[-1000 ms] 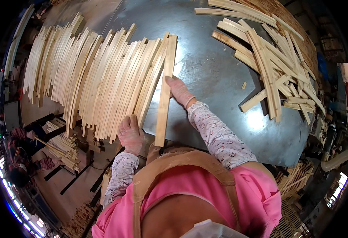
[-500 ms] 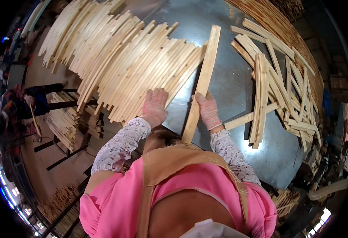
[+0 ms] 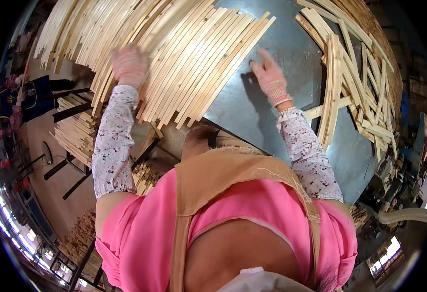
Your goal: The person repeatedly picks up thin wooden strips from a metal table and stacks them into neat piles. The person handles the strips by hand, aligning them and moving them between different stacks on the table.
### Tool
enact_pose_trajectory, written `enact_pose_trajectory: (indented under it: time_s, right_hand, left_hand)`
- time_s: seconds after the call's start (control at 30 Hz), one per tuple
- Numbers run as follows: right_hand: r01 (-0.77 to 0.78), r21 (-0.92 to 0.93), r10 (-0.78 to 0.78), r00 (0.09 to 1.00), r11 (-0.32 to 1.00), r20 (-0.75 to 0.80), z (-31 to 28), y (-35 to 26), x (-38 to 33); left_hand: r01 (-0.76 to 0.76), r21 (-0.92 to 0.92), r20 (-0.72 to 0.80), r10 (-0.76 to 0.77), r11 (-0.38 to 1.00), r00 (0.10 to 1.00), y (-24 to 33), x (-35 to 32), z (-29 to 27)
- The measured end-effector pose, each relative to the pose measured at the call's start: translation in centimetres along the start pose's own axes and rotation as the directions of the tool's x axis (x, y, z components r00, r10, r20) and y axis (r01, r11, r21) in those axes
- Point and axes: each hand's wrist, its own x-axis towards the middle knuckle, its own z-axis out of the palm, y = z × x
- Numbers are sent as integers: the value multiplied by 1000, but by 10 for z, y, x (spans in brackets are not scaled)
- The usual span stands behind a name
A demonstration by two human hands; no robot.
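My left hand (image 3: pixel 131 65), in a pale pinkish glove, is closed at the left part of a wide row of pale wooden strips (image 3: pixel 201 58). A motion-smeared wooden strip (image 3: pixel 167 30) runs up and right from its fingers. My right hand (image 3: pixel 270 78), gloved alike, hovers over the bare metal tabletop (image 3: pixel 238 100) to the right of the row. Its fingers are apart and a little blurred, with nothing in them. The strips lie side by side with uneven ends, some jutting past the table's near edge.
A crisscrossed heap of wooden strips (image 3: pixel 354 78) lies on the right of the table, beside a plywood sheet (image 3: pixel 364 22). On the floor side at left stands a stack of strips (image 3: pixel 75 131) on a black frame. Another person (image 3: pixel 28 100) is at the far left.
My left hand has moved left and away across the row. My right hand has let go of the wooden strip it held and moved away from me. That strip has left the bare metal.
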Motion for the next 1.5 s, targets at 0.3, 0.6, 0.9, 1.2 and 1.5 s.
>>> enact_pose_trajectory:
  time_s: [0.3,0.6,0.9,1.2,1.5]
  right_hand:
    - [-165,-133,209,845,977,492,32,-25,-30]
    - [-458,-258,170,704,850,-689,-224,236,-173]
    - [-429,13,429,899,903,-84,-196,163,-170]
    - [113,-657,-403,861,745,-309,-277,191,-75]
    - [-196,-834,82,980,517,-180,-355,153,5]
  left_hand:
    - [89,-248,-173,-134,965,976,-68,-1,67]
    - [109,-956,98,55,-273,994,163,-51,45]
    - [62,-955,197,465,289,863,519,-163,-58]
    - [779,-479,249,788,-405,563,461,-112,7]
    - [624,-751,483,463,-217,743,383,-114,-31]
